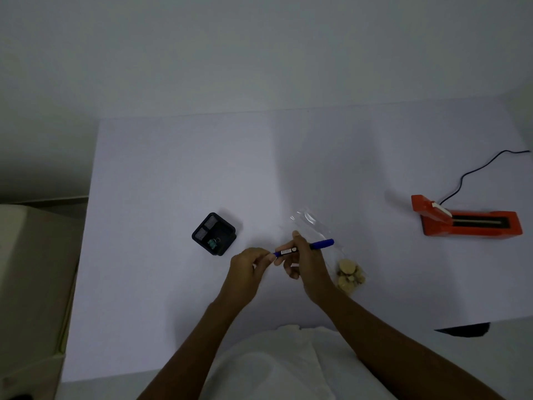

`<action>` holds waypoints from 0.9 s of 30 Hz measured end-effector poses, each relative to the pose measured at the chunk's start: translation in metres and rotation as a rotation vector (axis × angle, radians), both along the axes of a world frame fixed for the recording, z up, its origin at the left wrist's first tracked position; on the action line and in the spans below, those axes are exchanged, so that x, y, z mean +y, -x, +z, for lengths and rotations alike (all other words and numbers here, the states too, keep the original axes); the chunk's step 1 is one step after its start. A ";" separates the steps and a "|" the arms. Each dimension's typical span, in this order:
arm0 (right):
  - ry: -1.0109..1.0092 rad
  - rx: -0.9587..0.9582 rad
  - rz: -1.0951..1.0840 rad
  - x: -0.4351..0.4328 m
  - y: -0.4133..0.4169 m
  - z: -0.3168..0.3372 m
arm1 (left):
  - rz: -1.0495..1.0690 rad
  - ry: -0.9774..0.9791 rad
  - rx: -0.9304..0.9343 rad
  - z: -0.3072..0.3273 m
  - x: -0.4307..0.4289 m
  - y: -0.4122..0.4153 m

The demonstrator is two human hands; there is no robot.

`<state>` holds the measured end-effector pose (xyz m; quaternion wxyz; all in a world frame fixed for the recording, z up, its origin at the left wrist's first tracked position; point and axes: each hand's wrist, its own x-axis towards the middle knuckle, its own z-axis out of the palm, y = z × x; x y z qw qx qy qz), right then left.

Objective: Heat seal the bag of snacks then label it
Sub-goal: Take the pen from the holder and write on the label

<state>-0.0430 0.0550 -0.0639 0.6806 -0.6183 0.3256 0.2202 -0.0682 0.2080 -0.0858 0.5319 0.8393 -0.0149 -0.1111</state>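
Observation:
A clear plastic bag [313, 226] lies flat on the white table [173, 168], with pale round snacks [350, 274] bunched at its near end. My right hand [302, 261] holds a blue marker [321, 243] by its barrel, just above the bag's middle. My left hand [251, 264] pinches the marker's left end, where the cap sits; I cannot tell whether the cap is on or off. The orange heat sealer [467, 219] stands apart at the far right, its lid raised and its black cord [476, 171] trailing back.
A black mesh desk organiser [214, 233] with a green binder clip inside stands left of my hands. A beige surface [31, 269] lies beyond the table's left edge. The table's near edge runs just in front of my white shirt.

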 end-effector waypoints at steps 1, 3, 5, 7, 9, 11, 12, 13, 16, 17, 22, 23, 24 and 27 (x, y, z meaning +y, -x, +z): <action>-0.003 -0.011 -0.006 0.002 -0.001 0.001 | -0.025 0.032 0.039 0.003 0.001 -0.003; 0.030 -0.053 -0.019 0.006 -0.002 0.003 | -0.055 0.086 0.086 0.010 0.003 -0.007; 0.061 -0.085 -0.038 0.009 -0.002 0.003 | -0.062 0.133 0.123 0.017 0.004 -0.009; 0.004 -0.079 -0.104 0.009 -0.006 0.009 | -0.077 0.169 0.154 0.026 0.001 -0.010; -0.030 -0.084 -0.142 0.010 -0.012 0.016 | -0.073 0.200 0.167 0.035 -0.003 -0.012; -0.040 -0.112 -0.157 0.013 -0.019 0.025 | -0.041 0.227 0.173 0.044 -0.006 -0.014; -0.056 -0.134 -0.161 0.013 -0.022 0.030 | -0.023 0.240 0.177 0.049 -0.008 -0.015; -0.078 -0.161 -0.160 0.013 -0.025 0.033 | -0.003 0.254 0.183 0.053 -0.009 -0.017; -0.123 -0.221 -0.093 0.014 -0.034 0.041 | 0.110 0.318 0.204 0.074 -0.011 -0.022; -0.127 -0.214 -0.051 0.017 -0.037 0.043 | 0.164 0.335 0.202 0.082 -0.009 -0.025; -0.079 -0.038 0.036 0.030 -0.049 0.035 | 0.387 0.172 0.076 0.117 0.022 -0.043; -0.057 -0.030 0.049 0.030 -0.050 0.031 | 0.405 0.096 0.051 0.122 0.034 -0.044; -0.027 -0.023 0.061 0.030 -0.052 0.026 | 0.403 0.009 0.038 0.126 0.047 -0.045; 0.066 -0.018 0.119 0.029 -0.052 0.014 | 0.353 -0.285 0.063 0.127 0.086 -0.043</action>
